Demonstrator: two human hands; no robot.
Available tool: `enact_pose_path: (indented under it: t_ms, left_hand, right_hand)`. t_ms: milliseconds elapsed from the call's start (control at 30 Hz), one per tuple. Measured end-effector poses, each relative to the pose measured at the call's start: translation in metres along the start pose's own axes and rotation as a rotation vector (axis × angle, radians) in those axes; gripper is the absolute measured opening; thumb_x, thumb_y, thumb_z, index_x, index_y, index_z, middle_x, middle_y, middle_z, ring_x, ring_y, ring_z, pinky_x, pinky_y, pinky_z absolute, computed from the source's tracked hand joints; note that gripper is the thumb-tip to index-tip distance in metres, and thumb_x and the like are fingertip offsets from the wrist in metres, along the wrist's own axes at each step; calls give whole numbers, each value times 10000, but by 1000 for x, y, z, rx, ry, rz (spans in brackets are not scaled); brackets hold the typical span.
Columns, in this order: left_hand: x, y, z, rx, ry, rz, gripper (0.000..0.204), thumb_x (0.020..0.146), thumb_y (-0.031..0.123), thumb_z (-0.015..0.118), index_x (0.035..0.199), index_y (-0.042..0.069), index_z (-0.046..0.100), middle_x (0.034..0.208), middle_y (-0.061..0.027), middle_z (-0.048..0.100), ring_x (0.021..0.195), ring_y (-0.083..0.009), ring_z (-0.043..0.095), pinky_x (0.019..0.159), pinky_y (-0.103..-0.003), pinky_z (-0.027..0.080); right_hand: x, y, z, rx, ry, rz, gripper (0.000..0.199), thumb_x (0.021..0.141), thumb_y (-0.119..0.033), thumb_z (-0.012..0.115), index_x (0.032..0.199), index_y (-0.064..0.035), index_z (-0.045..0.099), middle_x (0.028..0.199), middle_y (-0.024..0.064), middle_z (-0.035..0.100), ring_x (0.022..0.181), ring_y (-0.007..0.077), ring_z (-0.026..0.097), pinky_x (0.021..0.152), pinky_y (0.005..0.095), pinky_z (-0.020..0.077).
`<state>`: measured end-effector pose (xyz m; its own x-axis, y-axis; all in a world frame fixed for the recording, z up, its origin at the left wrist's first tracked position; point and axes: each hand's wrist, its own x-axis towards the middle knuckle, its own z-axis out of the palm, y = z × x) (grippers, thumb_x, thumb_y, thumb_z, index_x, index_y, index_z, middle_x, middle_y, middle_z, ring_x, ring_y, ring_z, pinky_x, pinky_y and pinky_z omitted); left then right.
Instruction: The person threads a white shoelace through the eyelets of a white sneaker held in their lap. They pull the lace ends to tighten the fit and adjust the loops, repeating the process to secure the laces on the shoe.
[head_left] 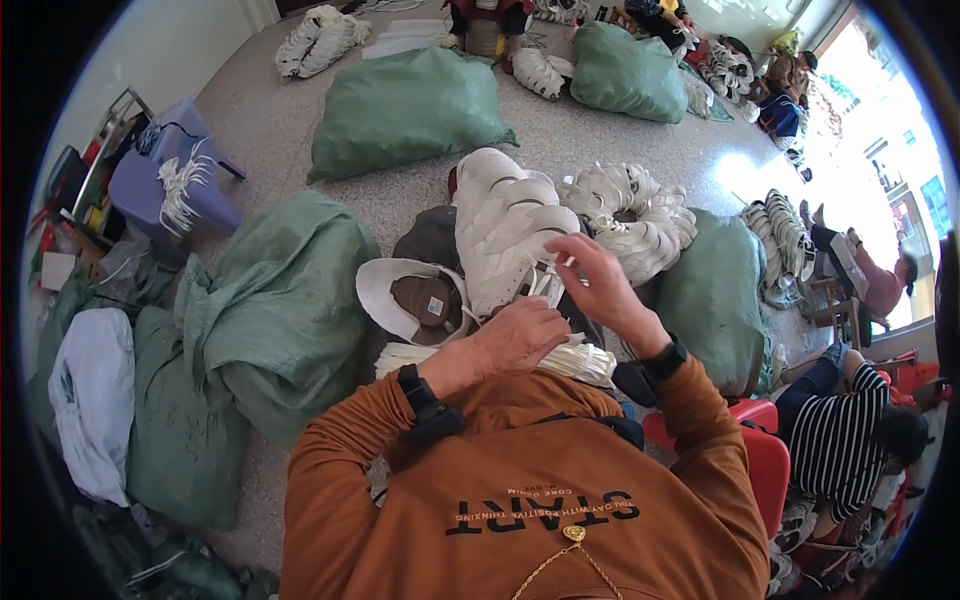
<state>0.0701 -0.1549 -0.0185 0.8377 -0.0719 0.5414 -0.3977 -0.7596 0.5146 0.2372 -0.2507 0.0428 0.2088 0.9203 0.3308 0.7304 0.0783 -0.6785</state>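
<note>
A long row of nested white shoe uppers (pixel 505 215) stretches away in front of me, with eyelets and a white shoelace (pixel 541 277) at its near end. My left hand (pixel 515 335) is closed at that end, on the nearest white shoe upper; its fingertips are partly hidden. Just right of it my right hand (pixel 600 280) is raised, fingers curled in a pinch by the lace, which they seem to hold. Bundled white laces (pixel 585 362) lie across my lap. To the left sits a separate white shoe upper (pixel 425 298) with brown lining.
A coil of white uppers (pixel 640 225) lies ahead right. Green sacks (pixel 415 110) stand ahead, left and right (pixel 712 300). A purple stool (pixel 170 180) with laces is at left, a red chair (pixel 765 460) at my right. Several people sit around, one in a striped shirt (pixel 835 430).
</note>
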Motion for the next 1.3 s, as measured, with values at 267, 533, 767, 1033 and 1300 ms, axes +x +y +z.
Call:
enact_pose_path:
  t_ms: [267, 533, 767, 1033, 1300]
  left_hand:
    - [-4, -16, 1, 168, 71, 67, 69, 875, 117, 670, 916, 80, 628, 844, -72, 580, 914, -278, 601, 1116, -509, 366]
    - [-15, -29, 7, 115, 57, -5, 88, 919, 134, 641, 942, 50, 626, 887, -96, 585, 921, -296, 606, 1142, -518, 354]
    - [-16, -32, 5, 70, 21, -30, 87, 928, 127, 631, 946, 42, 637, 866, -111, 587, 932, -307, 611, 1160, -533, 338]
    - [-17, -36, 5, 54, 37, 11, 52, 910, 94, 640, 907, 42, 644, 850, -108, 598, 928, -308, 616, 1157, -537, 336]
    - [-14, -34, 2, -10, 24, -51, 55, 915, 92, 638, 911, 38, 643, 886, -126, 630, 962, -339, 605, 1132, -498, 368]
  right_hand:
    - [40, 19, 21, -358, -265, -234, 311, 842, 35, 559, 1147, -14, 583, 1018, 193, 631, 924, 419, 621, 785, 472, 506]
    - [92, 10, 22, 297, -229, 282, 256, 933, -15, 597, 1186, 20, 585, 908, 102, 667, 840, 166, 655, 715, 316, 540]
    - [60, 17, 7, -187, -251, -214, 278, 891, 17, 588, 1169, 3, 591, 912, 133, 655, 851, 280, 672, 775, 388, 533]
    - [54, 35, 21, -314, -369, -245, 296, 866, 12, 569, 1160, -18, 559, 948, 174, 639, 926, 388, 644, 786, 466, 507]
    - [56, 35, 22, -430, -468, -337, 362, 818, -4, 609, 1174, -18, 546, 942, 157, 619, 934, 378, 634, 794, 467, 498]
